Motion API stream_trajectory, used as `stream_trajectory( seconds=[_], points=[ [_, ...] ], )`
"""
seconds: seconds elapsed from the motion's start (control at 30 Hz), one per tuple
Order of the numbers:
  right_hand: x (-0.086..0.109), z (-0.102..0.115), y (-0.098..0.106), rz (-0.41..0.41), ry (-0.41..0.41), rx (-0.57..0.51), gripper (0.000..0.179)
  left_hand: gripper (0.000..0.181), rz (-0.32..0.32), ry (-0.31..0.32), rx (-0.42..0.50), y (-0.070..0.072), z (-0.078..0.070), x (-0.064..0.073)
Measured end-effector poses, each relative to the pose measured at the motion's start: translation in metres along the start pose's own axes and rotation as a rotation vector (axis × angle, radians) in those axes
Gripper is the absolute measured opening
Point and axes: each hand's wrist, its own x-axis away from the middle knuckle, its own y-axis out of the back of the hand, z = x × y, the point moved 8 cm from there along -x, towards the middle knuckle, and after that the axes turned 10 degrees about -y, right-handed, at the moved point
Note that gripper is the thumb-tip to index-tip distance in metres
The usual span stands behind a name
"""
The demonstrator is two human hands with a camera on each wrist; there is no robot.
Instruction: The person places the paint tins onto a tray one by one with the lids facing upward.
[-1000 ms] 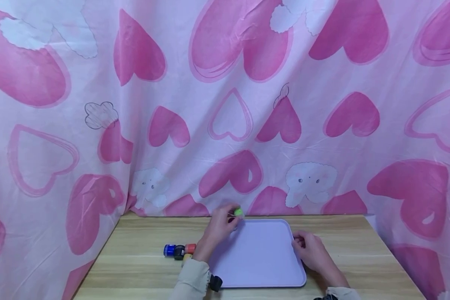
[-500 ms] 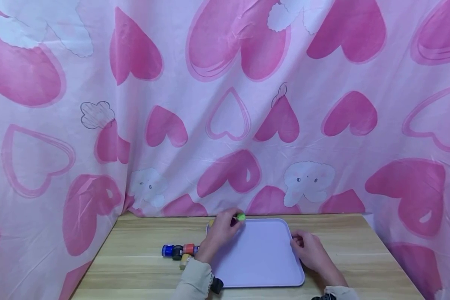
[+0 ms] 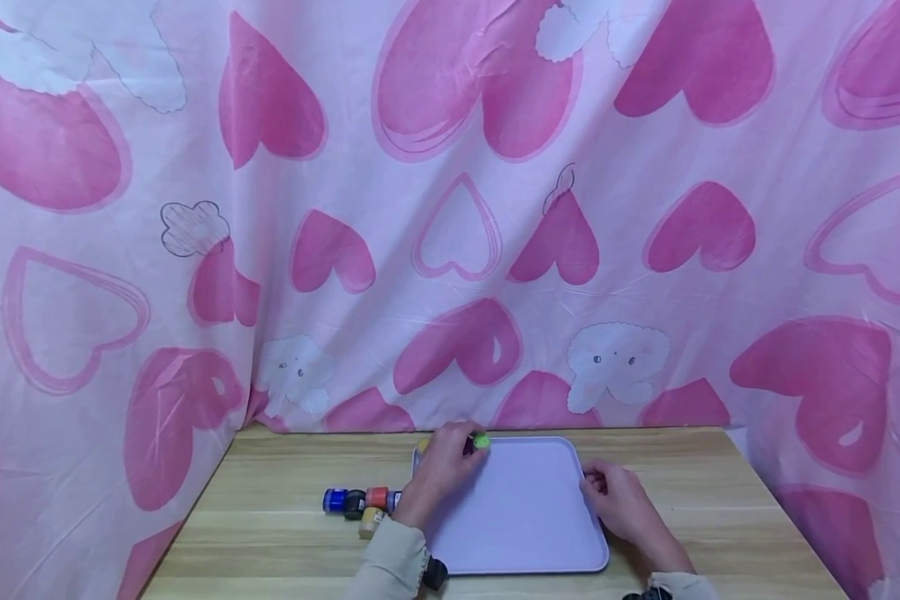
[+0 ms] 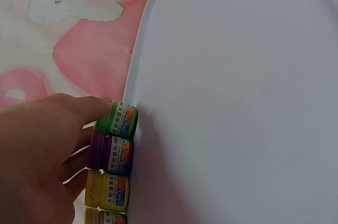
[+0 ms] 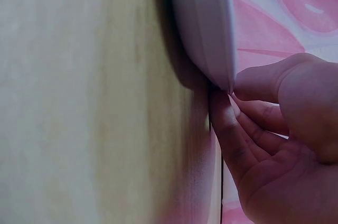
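Gripping the green jar (image 4: 119, 120) at the tray's (image 4: 227, 81) edge, left fingers (image 4: 75, 164) have room.

Tray (image 3: 521, 517) smooth matt plastic; jars (image 4: 111, 154) plastic, slightly glossy; tabletop (image 3: 720, 508) wood-grained; backdrop (image 3: 450, 308) creased cloth.

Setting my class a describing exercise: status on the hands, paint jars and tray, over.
Left hand holding green jar, beside purple jar on tray. Right hand pinching tray's right rim. Left forearm hides part of tray's left edge.
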Motion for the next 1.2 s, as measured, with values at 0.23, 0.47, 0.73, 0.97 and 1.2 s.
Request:
stream_trajectory(
  seconds=[0.23, 0.47, 0.73, 0.97, 1.2],
  points=[
    [0.001, 0.001, 0.000, 0.000, 0.003, 0.001, 0.028, 0.022, -0.013, -0.010, -0.020, 0.003, 0.000, 0.002],
    [0.001, 0.002, -0.001, 0.002, 0.000, 0.003, 0.029, 0.023, -0.011, 0.003, -0.005, 0.004, 0.002, 0.004],
    [0.000, 0.003, -0.001, 0.004, -0.001, 0.000, 0.030, 0.038, 0.004, 0.019, 0.053, 0.006, 0.006, 0.010],
    [-0.001, 0.000, -0.002, 0.006, -0.021, -0.001, 0.031, 0.038, -0.042, -0.013, 0.092, 0.017, 0.009, 0.016],
    [-0.001, 0.000, -0.001, 0.009, -0.031, 0.002, 0.031, 0.036, -0.032, 0.040, 0.074, 0.028, 0.016, 0.026]
  ],
)
